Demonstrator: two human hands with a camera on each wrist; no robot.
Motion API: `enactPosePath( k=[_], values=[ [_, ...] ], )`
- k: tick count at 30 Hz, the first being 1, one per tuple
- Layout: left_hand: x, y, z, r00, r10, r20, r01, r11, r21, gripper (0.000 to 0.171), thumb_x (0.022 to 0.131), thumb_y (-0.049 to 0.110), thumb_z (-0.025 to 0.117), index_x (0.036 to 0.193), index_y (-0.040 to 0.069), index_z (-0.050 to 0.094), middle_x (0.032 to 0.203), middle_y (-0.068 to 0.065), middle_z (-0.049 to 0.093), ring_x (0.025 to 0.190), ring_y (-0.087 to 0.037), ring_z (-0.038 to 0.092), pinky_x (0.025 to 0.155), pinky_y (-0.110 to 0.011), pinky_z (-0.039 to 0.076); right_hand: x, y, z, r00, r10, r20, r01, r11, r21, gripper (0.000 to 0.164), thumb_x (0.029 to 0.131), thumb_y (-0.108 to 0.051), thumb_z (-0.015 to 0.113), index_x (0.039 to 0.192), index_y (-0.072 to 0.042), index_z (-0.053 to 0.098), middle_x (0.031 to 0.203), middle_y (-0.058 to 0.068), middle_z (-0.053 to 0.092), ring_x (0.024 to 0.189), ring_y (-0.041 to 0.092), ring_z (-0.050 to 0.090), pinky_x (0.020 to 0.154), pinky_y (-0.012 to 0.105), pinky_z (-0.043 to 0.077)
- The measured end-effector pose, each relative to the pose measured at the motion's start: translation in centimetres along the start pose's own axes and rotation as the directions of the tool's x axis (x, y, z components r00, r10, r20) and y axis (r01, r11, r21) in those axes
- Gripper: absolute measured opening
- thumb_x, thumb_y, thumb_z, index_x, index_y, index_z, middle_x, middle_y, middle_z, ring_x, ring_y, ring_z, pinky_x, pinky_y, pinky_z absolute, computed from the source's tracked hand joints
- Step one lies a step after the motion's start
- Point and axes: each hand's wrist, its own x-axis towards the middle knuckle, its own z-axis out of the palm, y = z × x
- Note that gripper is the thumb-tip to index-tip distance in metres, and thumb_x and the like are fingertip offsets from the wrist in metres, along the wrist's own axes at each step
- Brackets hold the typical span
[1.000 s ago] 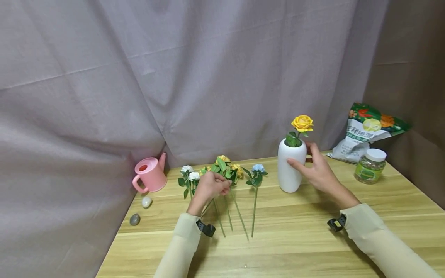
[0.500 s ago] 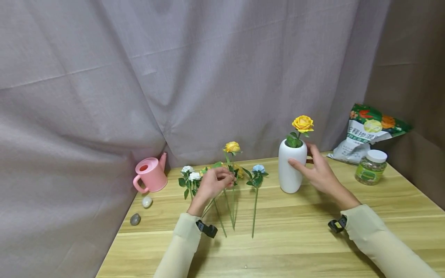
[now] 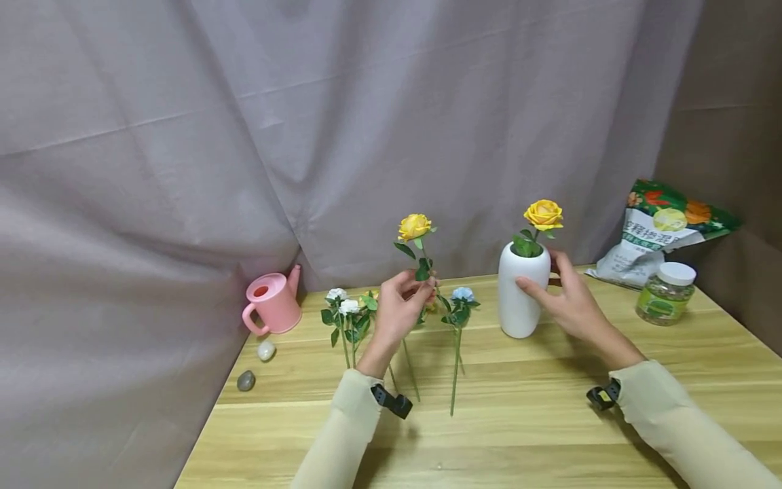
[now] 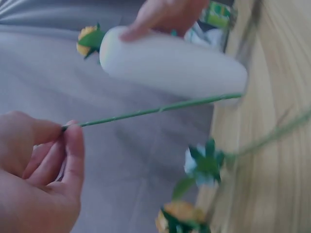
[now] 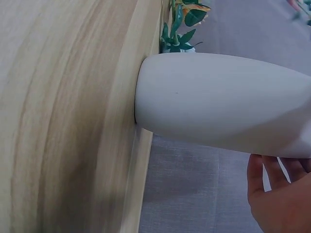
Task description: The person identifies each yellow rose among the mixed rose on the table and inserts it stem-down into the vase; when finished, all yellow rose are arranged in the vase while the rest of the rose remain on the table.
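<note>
Between thumb and fingertips, my left hand (image 3: 400, 307) pinches the green stem (image 4: 146, 112) of a yellow rose (image 3: 415, 227). The bloom stands above the hand and the stem slants downward. My right hand (image 3: 569, 299) holds the upper side of a white vase (image 3: 518, 299), thumb on the near face and fingers behind. The vase stands upright on the table, with another yellow rose (image 3: 543, 215) in its mouth. White flowers (image 3: 349, 307) and a blue flower (image 3: 462, 295) lie near the left hand, and part of the flower pile is hidden behind it.
A pink watering can (image 3: 275, 305) stands at the table's left, with a white stone (image 3: 265, 350) and a grey stone (image 3: 246, 380) before it. To the right are a fertilizer-like bag (image 3: 641, 244) and a lidded jar (image 3: 666, 295). A grey curtain (image 3: 366, 122) hangs behind.
My left hand has lifted a yellow rose up out of the pile and moved slightly right with it. The right hand stays on the vase. The head view has shifted slightly.
</note>
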Motion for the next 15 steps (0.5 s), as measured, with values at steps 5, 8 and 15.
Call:
enactPosePath(
  k=[5,8,15],
  values=[
    [1.7,1.5,2.9,0.981,0.108,-0.160,-0.131,0.982,-0.137,0.019,0.099,0.018,0.065,0.116,0.011,0.071,0.107,-0.016,0.076,0.092,-0.037,0.073,0.083,-0.036,0.062,0.0,0.1,-0.1,1.000,0.013,0.003,-0.013,1.000,-0.005,0.072,0.094,-0.033,0.071,0.153,-0.015,0.033,0.138,0.012,0.053,0.120,0.013,0.047,0.090,0.013,0.042],
    [2.6,2.6,4.3,0.948,0.146,-0.283,-0.205,0.960,-0.189,0.018,0.100,0.020,0.064,0.115,0.012,0.071,0.107,-0.014,0.076,0.091,-0.032,0.073,0.084,-0.036,0.062,0.0,0.2,0.1,1.000,0.016,0.011,-0.016,1.000,-0.007,0.071,0.095,-0.031,0.070,0.153,-0.014,0.032,0.138,0.013,0.052,0.119,0.013,0.046,0.091,0.015,0.042],
    [5.3,5.3,6.0,0.814,0.256,-0.521,-0.424,0.875,-0.233,0.019,0.100,0.020,0.063,0.116,0.009,0.069,0.107,-0.016,0.075,0.089,-0.020,0.073,0.086,-0.039,0.061,0.0,0.2,0.2,1.000,0.015,0.005,-0.015,1.000,-0.006,0.072,0.095,-0.032,0.070,0.153,-0.015,0.032,0.138,0.012,0.052,0.121,0.016,0.047,0.089,0.012,0.042]
  ],
)
